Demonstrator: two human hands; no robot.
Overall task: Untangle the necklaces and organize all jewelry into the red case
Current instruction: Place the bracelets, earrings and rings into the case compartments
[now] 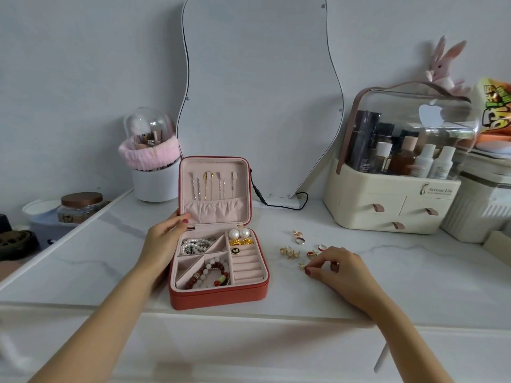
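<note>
We read "Serious Life" on the cream cosmetics box (392, 194) at two o'clock; an apple logo marks its clear lid. The snack bag (496, 106) beyond carries lettering we cannot make out. The red case (218, 295) stands open at the middle of the desk (414, 272), necklaces (206, 185) hanging in its lid, bead bracelets (213, 273) and pearl earrings (240, 234) in its compartments. Our left hand (163, 239) rests at nine o'clock of the case, fingers curled on the lid's edge. Our right hand (336, 265), at three o'clock, pinches a gold ring (302, 265) among loose rings (300, 240).
</note>
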